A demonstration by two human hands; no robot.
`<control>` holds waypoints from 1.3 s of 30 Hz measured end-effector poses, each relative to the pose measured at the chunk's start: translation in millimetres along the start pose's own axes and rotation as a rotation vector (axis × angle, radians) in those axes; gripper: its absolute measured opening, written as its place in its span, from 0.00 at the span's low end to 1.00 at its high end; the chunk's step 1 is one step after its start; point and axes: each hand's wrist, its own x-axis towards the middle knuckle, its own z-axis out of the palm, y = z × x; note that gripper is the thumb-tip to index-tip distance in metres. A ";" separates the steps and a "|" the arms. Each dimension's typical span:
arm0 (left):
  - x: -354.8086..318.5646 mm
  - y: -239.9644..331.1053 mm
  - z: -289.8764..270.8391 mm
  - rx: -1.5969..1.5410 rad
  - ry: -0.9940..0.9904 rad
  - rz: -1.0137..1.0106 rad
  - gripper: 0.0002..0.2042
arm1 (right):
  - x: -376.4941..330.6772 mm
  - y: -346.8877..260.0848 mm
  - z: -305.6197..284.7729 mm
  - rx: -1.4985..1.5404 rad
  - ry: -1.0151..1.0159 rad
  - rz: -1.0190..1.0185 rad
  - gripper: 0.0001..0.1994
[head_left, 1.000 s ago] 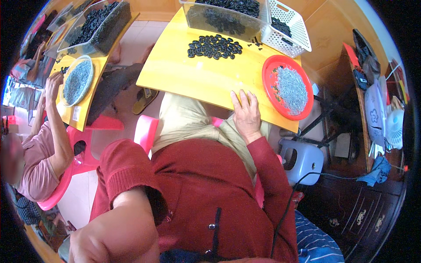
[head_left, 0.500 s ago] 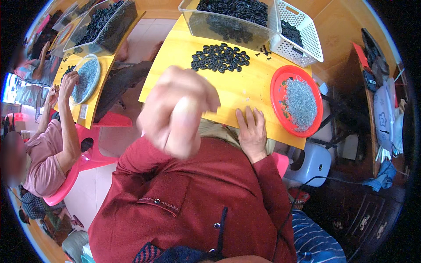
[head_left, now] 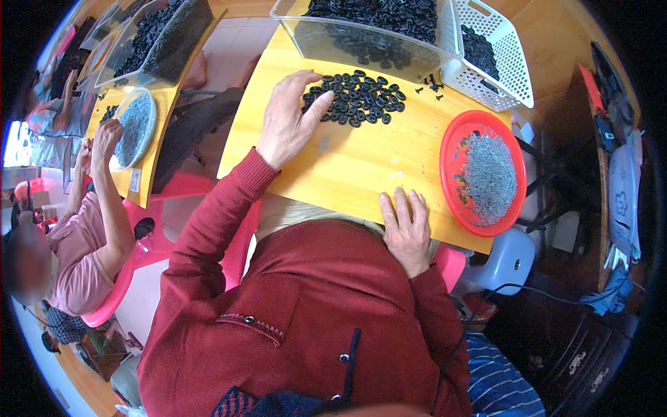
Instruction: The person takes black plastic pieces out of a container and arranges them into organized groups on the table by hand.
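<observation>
My left hand is over the yellow table, at the left edge of a spread of small black oval pieces, each with a hole or recess in its middle. Its thumb and forefinger are apart, and I see nothing between them. Flat on the table's near edge lies my right hand, fingers stretched out and holding nothing. To its right a red round tray bears a heap of thin silvery metal pins.
At the far edge stand a clear plastic bin full of black pieces and a white perforated basket. A few black screw-like bits lie beside them. On the left a co-worker handles small parts at another table.
My left hand has gone from close before the camera down and forward to the black pieces, and its fingers have opened. My right hand still rests on the table edge.
</observation>
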 end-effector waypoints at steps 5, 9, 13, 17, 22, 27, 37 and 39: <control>5.3 -21.4 32.8 0.111 -0.141 -0.012 0.27 | 1.0 0.1 0.3 -0.006 0.021 -0.001 0.18; 15.4 -20.5 48.5 0.110 -0.178 0.022 0.30 | 1.1 0.8 1.8 -0.007 0.037 0.011 0.17; 23.8 -17.5 54.1 0.117 -0.217 0.058 0.29 | 2.9 -0.9 -1.5 -0.021 0.014 0.027 0.16; 30.1 -13.7 49.2 0.149 -0.340 0.124 0.28 | 5.1 -3.5 4.4 -0.023 0.053 0.056 0.15; 42.6 -14.3 52.4 0.213 -0.330 0.239 0.29 | 7.9 -1.7 3.9 -0.074 0.082 0.058 0.15; 53.9 -13.9 59.3 0.239 -0.428 0.332 0.29 | 11.7 -1.9 4.9 -0.082 0.100 0.078 0.13; 66.7 0.8 68.9 0.094 -0.528 0.412 0.27 | 12.4 -3.9 8.3 -0.107 0.125 0.118 0.12; 72.0 0.2 74.6 0.115 -0.528 0.442 0.28 | 13.0 -3.8 7.5 -0.106 0.122 0.121 0.11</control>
